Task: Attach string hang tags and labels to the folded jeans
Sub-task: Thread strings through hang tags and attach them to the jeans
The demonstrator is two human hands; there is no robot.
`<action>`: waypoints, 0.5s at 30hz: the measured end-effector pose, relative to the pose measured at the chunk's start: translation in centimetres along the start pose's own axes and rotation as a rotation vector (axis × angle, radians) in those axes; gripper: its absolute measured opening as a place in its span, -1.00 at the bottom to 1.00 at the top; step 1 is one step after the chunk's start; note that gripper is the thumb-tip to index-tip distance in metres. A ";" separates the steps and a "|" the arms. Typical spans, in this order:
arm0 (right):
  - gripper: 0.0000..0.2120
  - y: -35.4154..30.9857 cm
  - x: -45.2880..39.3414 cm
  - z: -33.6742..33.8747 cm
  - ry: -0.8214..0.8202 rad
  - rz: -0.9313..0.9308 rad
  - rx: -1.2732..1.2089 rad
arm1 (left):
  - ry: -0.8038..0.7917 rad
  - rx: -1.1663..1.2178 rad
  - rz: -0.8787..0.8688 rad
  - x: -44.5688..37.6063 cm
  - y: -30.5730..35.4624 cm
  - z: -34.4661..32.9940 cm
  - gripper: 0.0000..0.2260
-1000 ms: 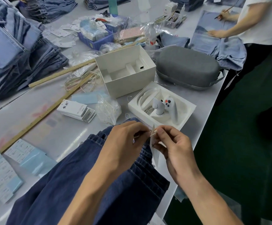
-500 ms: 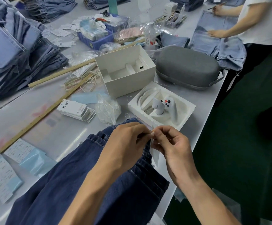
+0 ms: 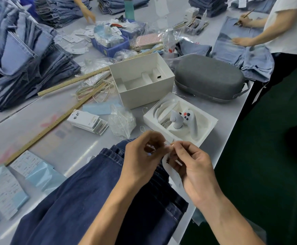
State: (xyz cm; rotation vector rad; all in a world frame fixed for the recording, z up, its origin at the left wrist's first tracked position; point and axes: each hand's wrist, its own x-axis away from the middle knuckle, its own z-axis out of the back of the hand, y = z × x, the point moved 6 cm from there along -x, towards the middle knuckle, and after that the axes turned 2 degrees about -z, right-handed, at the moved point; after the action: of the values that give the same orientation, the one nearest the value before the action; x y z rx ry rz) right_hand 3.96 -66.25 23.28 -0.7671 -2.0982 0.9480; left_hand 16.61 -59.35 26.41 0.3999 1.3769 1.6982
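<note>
Fingers (image 3: 177, 149) on hang tag (image 3: 167, 162), long axis down.

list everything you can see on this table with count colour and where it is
dark jeans: one, dark blue, near edge under the hands
hang tag: one, white, pinched between both hands
tag stack: one, white, centre of table
string bag: one, clear plastic, right of the tag stack
open box: one, white, centre back
moulded tray: one, white, holds a white controller
case: one, grey, right of the open box
wooden rulers: two, tan, lying left of centre
label sheets: several, pale blue and white, near left
jeans pile: one, light blue, far left
blue bin: one, back centre
other person: one, white shirt, far right
left hand: pinching the tag
right hand: pinching the tag
</note>
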 end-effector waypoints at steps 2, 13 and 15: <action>-0.89 0.1 0.0 0.0 0.007 0.004 0.002 | -0.022 0.068 0.043 -0.2 -0.5 -0.3 -0.84; -0.72 -3.9 -1.4 -1.3 0.013 0.469 0.701 | 0.083 -0.197 -0.098 0.8 -0.4 3.3 -0.94; -0.72 -3.8 -1.8 -4.3 -0.107 0.552 0.779 | 0.158 -0.254 -0.019 2.4 -1.6 6.2 -0.87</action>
State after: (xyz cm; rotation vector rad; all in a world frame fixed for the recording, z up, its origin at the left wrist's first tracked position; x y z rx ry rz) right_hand 7.47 -68.03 27.77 -0.8780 -1.3940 1.9713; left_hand 20.42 -53.64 26.38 0.1108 1.2493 1.8931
